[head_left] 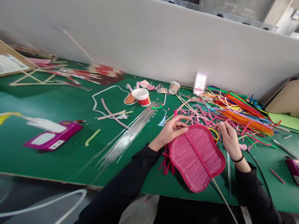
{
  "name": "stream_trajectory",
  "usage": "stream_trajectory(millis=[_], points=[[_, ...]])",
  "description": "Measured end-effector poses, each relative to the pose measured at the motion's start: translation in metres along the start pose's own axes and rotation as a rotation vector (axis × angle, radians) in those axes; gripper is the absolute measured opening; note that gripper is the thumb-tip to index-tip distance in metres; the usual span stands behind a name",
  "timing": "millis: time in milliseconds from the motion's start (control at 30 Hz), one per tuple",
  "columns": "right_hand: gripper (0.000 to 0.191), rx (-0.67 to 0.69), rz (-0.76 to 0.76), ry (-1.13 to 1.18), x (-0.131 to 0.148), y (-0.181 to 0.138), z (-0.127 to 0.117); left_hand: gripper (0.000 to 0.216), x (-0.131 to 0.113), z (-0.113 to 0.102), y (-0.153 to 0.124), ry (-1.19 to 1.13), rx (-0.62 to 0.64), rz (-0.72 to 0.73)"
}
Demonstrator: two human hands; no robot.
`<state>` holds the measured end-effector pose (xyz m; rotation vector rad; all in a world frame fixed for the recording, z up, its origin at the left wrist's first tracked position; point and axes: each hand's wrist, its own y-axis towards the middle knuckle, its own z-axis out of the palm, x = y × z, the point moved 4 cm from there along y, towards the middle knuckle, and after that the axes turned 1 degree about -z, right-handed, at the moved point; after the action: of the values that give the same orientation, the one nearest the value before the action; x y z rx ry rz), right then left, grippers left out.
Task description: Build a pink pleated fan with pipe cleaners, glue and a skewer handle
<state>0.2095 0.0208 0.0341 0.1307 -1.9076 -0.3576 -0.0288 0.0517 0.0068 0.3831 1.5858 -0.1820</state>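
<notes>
A pink hand fan with a wavy, darker pink rim is tilted above the front of the green table. My left hand grips its upper left edge, thumb laid over the front. From the fan's lower end runs a thin pale stick. Just right of the fan's upper edge, my right hand is closed in a pinch; whatever sits between its fingertips is too small to make out. A yellow loop shows between the fan and that hand. Dark pink strips lie partly hidden under the fan.
Colourful pipe cleaners are heaped at the right, near a cardboard box. Thin shiny rods lie left of my arm. A red and white paper cup, a purple device and wooden sticks are farther left.
</notes>
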Motion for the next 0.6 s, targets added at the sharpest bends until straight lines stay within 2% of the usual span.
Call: stream_trajectory(millis=[167,333,467,600], points=[[0.034,0.083,0.019,0.024,0.000,-0.004,0.000,0.041,0.000,0.000,0.001,-0.002,-0.005,-0.003],[0.032,0.091,-0.015,0.051,0.004,-0.007,-0.001,0.042,-0.001,0.000,0.000,0.001,-0.003,0.008],[0.041,0.045,-0.062,-0.068,0.006,-0.011,0.001,0.041,-0.002,0.000,-0.001,0.007,0.016,0.002],[0.051,-0.030,-0.046,-0.110,0.007,-0.014,0.000,0.043,-0.002,0.001,-0.001,-0.008,0.015,0.009]])
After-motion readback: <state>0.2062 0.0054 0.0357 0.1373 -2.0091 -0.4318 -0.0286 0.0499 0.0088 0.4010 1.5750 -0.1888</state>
